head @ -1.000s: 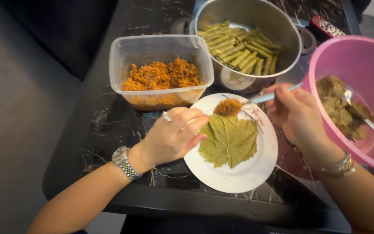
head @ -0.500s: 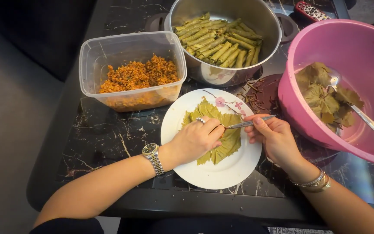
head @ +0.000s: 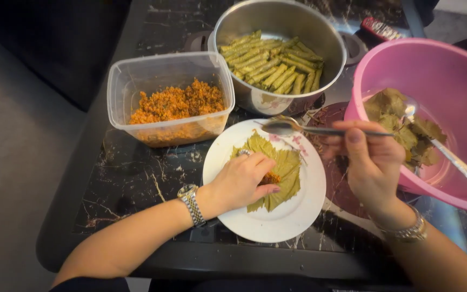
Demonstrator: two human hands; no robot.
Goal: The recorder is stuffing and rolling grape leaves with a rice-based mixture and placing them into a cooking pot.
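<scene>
Left hand [head: 242, 181]: I press my fingers onto the flat green vine leaf [head: 281, 174] on the round white plate [head: 298, 216].
Right hand [head: 371, 162]: I grip a metal spoon [head: 298, 128] above the plate's far rim.
Orange filling [head: 269, 177]: on the leaf.

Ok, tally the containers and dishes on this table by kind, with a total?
Steel pot of rolled leaves: 1
Clear plastic tub of orange filling: 1
Pink bowl of loose leaves: 1
White plate under the left hand: 1
Total: 4
</scene>
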